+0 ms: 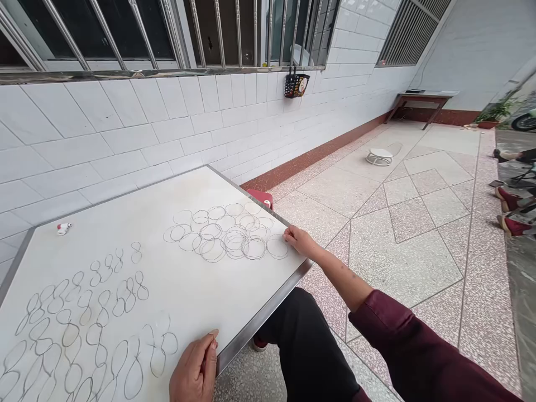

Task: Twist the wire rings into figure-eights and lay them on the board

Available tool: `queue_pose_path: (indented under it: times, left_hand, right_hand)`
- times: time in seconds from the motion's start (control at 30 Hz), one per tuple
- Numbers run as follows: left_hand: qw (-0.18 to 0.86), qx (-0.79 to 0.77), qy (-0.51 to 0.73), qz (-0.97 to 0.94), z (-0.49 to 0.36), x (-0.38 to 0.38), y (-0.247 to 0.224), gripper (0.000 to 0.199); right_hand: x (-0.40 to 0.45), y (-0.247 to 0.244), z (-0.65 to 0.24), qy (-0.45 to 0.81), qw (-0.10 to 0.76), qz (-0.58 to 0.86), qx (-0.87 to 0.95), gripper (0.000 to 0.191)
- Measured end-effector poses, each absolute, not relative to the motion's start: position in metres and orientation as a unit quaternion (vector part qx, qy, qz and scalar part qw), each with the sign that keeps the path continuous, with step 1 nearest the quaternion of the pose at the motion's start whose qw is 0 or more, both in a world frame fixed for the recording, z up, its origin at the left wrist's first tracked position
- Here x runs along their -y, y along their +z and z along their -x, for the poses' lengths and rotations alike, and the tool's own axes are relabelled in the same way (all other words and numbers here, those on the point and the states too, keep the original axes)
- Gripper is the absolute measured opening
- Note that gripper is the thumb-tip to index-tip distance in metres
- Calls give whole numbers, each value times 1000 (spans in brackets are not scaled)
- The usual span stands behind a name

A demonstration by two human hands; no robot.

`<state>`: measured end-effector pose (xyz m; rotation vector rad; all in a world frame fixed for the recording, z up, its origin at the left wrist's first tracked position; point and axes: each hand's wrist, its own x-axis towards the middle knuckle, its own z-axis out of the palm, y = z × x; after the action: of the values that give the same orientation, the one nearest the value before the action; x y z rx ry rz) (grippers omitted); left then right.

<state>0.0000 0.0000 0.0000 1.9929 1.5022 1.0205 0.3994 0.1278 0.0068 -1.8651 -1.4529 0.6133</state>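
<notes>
At the counter's (238,285) right corner, the right hand (298,239) pinches a thin ring (268,249). The left hand's (196,367) fingers press together.

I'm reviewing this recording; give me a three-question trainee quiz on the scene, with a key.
1. Which hand is nearer the cluster of round loops?
2. True or false: the figure-eight loops lie on the floor.
3. What hangs from the window bars?
A) a towel
B) a dark patterned basket
C) an umbrella

Key:
1. The right hand.
2. False; they lie on the white tabletop.
3. B
</notes>
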Motion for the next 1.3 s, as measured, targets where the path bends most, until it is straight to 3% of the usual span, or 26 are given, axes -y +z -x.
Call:
queue_pose_path:
  times: [0.63, 0.77, 0.9, 1.03, 1.3]
  left_hand:
    - [198, -528, 364, -741, 2, -3, 1, 29]
    - [285, -555, 373, -686, 0, -2, 5, 33]
    - [462, -573, 445, -510, -10, 3, 33, 41]
    - [609, -496, 485, -385, -26, 12, 73, 41]
    - [674, -422, 486, -363, -28, 43, 90, 35]
  right_hand:
    - [-80, 34, -347, 384, 530, 590, 472, 29]
    - [-52, 54, -306, 482, 548, 503, 463, 33]
    - [-26, 71, -271, 546, 508, 465, 477, 32]
    - [-8, 84, -249, 579, 479, 453, 479, 30]
    - [19, 100, -227, 587, 462, 447, 492, 25]
